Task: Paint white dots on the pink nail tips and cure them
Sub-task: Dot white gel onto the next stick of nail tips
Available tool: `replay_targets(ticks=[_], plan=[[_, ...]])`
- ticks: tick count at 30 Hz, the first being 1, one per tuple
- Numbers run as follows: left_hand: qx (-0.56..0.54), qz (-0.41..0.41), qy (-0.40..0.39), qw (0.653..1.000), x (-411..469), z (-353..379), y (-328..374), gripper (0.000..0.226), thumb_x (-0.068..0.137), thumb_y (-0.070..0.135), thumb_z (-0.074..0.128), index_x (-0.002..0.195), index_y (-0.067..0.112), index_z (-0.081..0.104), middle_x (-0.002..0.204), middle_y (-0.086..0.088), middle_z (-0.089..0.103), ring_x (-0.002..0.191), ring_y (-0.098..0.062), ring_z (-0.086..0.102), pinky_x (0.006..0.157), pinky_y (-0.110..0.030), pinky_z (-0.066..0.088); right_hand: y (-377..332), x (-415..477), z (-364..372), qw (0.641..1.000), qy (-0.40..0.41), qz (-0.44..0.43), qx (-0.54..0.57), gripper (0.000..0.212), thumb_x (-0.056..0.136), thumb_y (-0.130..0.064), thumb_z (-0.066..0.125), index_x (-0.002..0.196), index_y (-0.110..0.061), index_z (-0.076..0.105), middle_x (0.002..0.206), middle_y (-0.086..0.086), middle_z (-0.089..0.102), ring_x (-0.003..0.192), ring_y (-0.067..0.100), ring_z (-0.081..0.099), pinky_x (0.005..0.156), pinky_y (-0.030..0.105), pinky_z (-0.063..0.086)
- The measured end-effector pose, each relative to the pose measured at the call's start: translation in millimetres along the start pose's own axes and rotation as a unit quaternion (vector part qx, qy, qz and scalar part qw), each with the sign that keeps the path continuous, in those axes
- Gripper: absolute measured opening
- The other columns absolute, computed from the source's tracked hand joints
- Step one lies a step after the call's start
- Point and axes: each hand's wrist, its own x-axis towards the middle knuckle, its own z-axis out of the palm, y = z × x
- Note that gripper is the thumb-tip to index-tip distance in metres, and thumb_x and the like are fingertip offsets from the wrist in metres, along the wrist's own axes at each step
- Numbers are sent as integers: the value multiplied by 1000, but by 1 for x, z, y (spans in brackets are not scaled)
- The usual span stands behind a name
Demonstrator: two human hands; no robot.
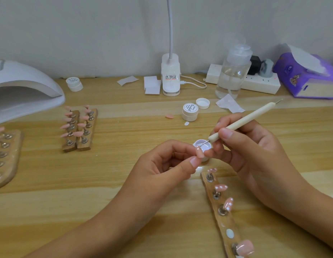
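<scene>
Wooden tabletop (124,183), grey wall (87,25) behind.

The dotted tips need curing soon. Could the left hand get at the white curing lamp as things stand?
Probably, but not freely: the left hand pinches a pink nail tip, and two wooden holders stand on the way to the lamp.

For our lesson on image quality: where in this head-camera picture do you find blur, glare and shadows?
Head view: the clear bottle is ghosted by blur at its top, the tissue pack soft; glare streaks the nail tip at the near end of the wooden strip; shadows on the table are faint, soft-edged.
</scene>
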Motion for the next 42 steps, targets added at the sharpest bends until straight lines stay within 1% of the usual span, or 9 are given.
replay_targets(ticks=[7, 14, 17, 26, 31, 35, 39, 42], plan=[[6, 6, -13, 1000, 0, -1, -1, 10, 79, 21, 67, 83, 28, 73, 78, 11, 69, 77, -2, 60, 75, -17, 50, -1, 0, 2, 1000, 7, -4, 9, 7, 77, -21, 67, 83, -21, 72, 75, 1, 66, 68, 10, 63, 69, 27, 57], [9, 6, -14, 1000, 0, -1, -1, 9, 80, 21, 67, 84, 26, 74, 77, 12, 68, 76, -3, 58, 74, -16, 50, -1, 0, 1, 1000, 5, -10, 1, 8, 78, -22, 66, 85, -23, 71, 77, -2, 69, 70, 11, 67, 73, 25, 56], [9, 3, -11, 1000, 0, -1, 0, 11, 80, 19, 66, 84, 25, 74, 75, 13, 67, 73, -1, 58, 70, -15, 49, -2, 0, 1, 1000, 1, -6, 3, 8, 78, -22, 66, 84, -23, 72, 77, -2, 69, 70, 13, 68, 72, 25, 56], [1, -1, -6, 1000, 0, -1, -1, 10, 79, 19, 66, 85, 21, 73, 74, 10, 67, 72, -1, 58, 68, -14, 48, -2, 0, 2, 1000, 6, 0, 6, 8, 76, -22, 67, 81, -23, 72, 75, -2, 68, 69, 11, 67, 71, 26, 57], [1, 0, -9, 1000, 0, -1, 0, 10, 79, 19, 66, 85, 21, 73, 73, 12, 66, 72, -1, 58, 68, -14, 48, -2, 0, 2, 1000, 4, 3, 1, 11, 74, -15, 72, 81, -24, 72, 75, -1, 69, 68, 11, 68, 70, 24, 56], [2, 0, -6, 1000, 0, -1, 0, 10, 79, 18, 66, 84, 21, 74, 73, 11, 66, 72, -2, 58, 69, -15, 48, -2, -1, 2, 1000, 7, 6, 7, 7, 76, -22, 68, 82, -23, 72, 75, 0, 68, 68, 10, 66, 70, 25, 57], [3, -3, -7, 1000, 0, -1, 0, 10, 79, 19, 66, 84, 21, 73, 74, 11, 66, 72, -1, 58, 69, -15, 48, -2, 0, 3, 1000, 9, 12, -2, 10, 75, -14, 72, 81, -22, 71, 73, -1, 67, 68, 11, 66, 70, 25, 56], [0, -5, -5, 1000, 0, -1, -1, 9, 78, 18, 66, 83, 21, 74, 74, 11, 66, 72, -2, 58, 69, -15, 48, -2, 1, 3, 1000, 15, 19, 1, 8, 78, -18, 65, 79, -22, 71, 72, 0, 66, 68, 11, 66, 69, 25, 56]])
